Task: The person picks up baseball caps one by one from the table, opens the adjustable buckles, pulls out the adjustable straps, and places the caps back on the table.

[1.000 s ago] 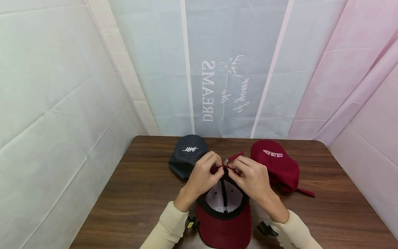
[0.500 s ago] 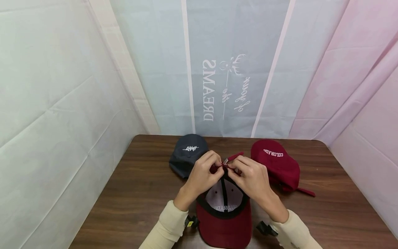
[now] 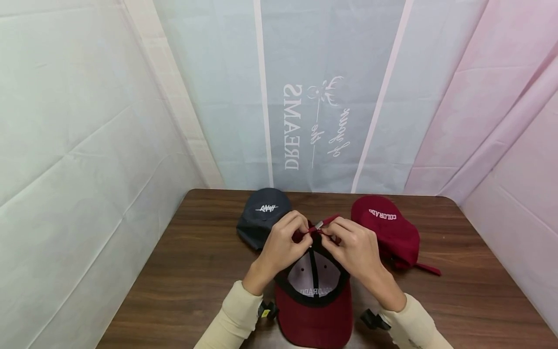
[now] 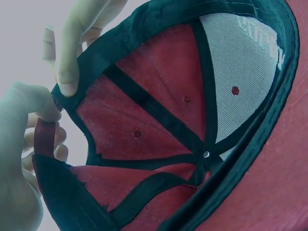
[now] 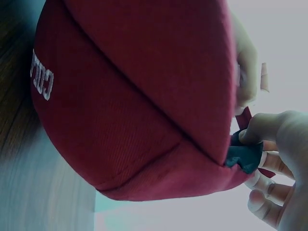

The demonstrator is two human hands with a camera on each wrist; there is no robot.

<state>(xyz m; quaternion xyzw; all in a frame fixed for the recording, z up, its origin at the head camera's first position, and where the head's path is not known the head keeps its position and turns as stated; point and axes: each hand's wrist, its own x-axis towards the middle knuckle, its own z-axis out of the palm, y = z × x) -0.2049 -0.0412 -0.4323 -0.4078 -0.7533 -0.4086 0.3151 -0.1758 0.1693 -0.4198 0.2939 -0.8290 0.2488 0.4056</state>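
A dark red baseball cap (image 3: 315, 322) lies upside down, brim toward me, its lining and black sweatband facing up. At its back edge, my left hand (image 3: 283, 245) pinches the narrow red strap (image 4: 44, 138) between thumb and fingers. My right hand (image 3: 355, 245) grips the opposite end of the back band, thumb on the dark lining (image 5: 243, 156) in the right wrist view. A small metal buckle (image 3: 319, 225) shows between the fingertips, with the loose strap end reaching up to the right. Fingers partly hide where strap and buckle meet.
A dark blue cap (image 3: 265, 213) with white lettering stands behind my left hand. Another red cap (image 3: 388, 232), lettered COLORADO, sits behind my right hand, its strap (image 3: 429, 269) trailing right. The wooden table (image 3: 174, 276) ends at a printed cloth backdrop (image 3: 327, 58).
The buckle and loose strap end have tilted and shifted slightly between my fingertips, and more red strap shows beside my left fingers. The cap and both wrists stay almost in place.
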